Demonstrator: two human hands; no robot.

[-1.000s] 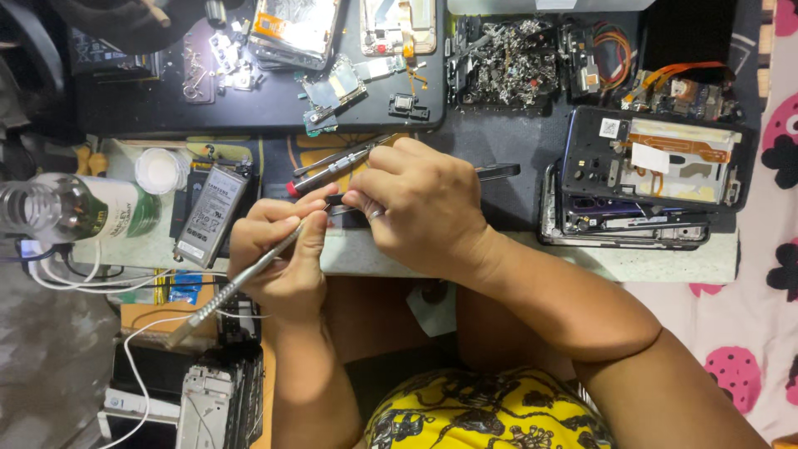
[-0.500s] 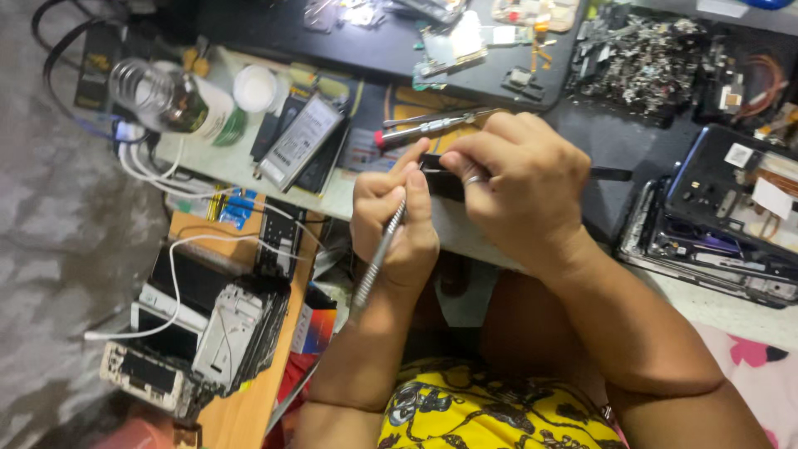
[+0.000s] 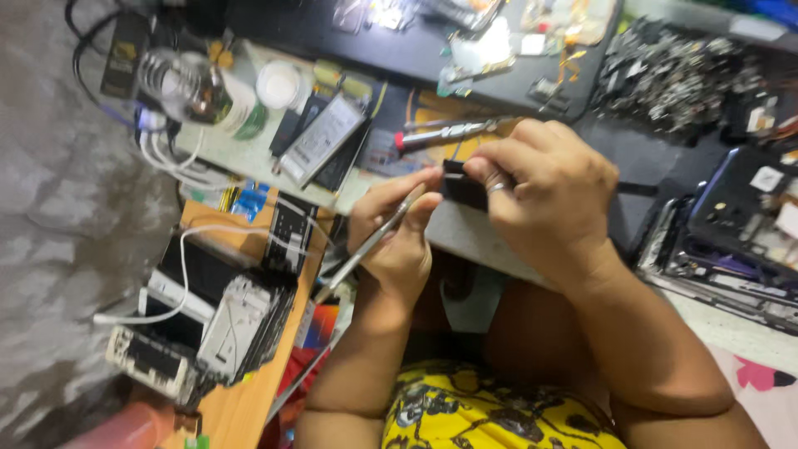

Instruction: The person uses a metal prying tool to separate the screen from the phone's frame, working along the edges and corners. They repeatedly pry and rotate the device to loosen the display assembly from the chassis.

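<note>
The right hand point(image 3: 553, 195) pinches a small black part point(image 3: 463, 186) between thumb and fingertips, holding it just above the desk point(image 3: 249, 158) edge, over the person's lap. The left hand point(image 3: 397, 241) has its grip pressed around metal tweezers point(image 3: 374, 241), whose tips touch the left end of the black part; the handle slants down and away past the wrist. The picture is blurred, so the part may be a small phone component. A red-tipped screwdriver point(image 3: 445, 131) lies just beyond the hands.
</note>
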